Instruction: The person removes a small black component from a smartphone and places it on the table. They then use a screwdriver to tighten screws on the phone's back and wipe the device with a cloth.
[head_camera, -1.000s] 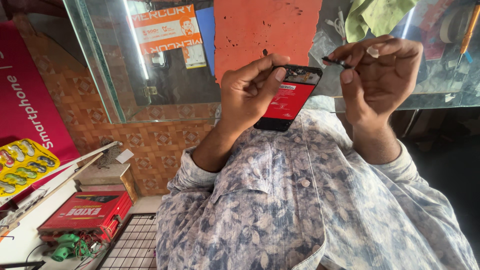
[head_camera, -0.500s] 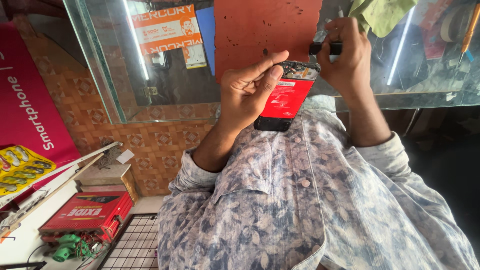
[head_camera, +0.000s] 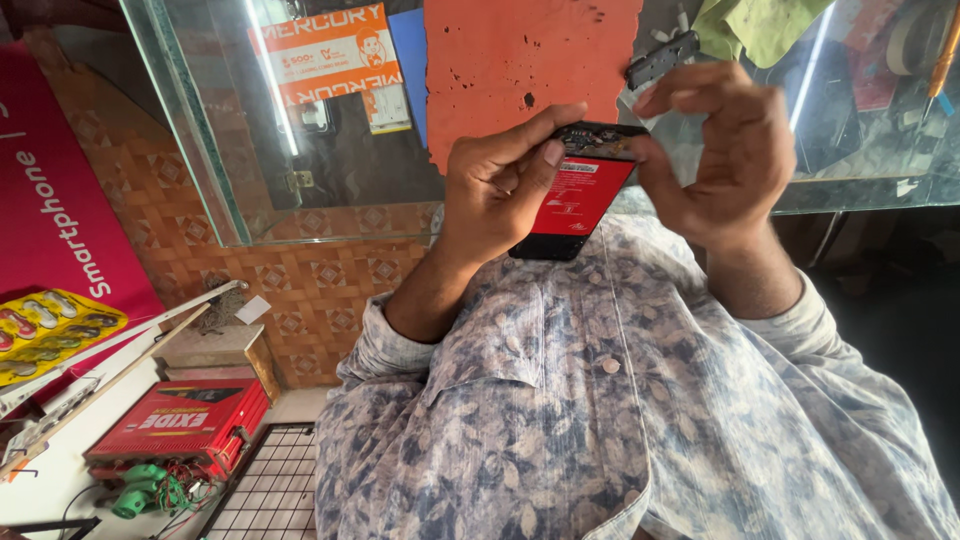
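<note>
An opened phone (head_camera: 575, 195) with a red battery sits at top centre of the frame, above a blue patterned shirt (head_camera: 600, 400). The left hand (head_camera: 495, 190) has a closed grip on it, thumb across the back. The right hand (head_camera: 715, 155) pinches its top edge. A red box (head_camera: 180, 425) lies at lower left.

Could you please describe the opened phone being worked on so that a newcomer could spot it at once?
Start at the glass counter across the top, then drop to the orange mat on it. Just below the mat's edge, the left hand holds the phone and the right hand touches its top. Its red inner panel in a black frame sets it apart.
</note>
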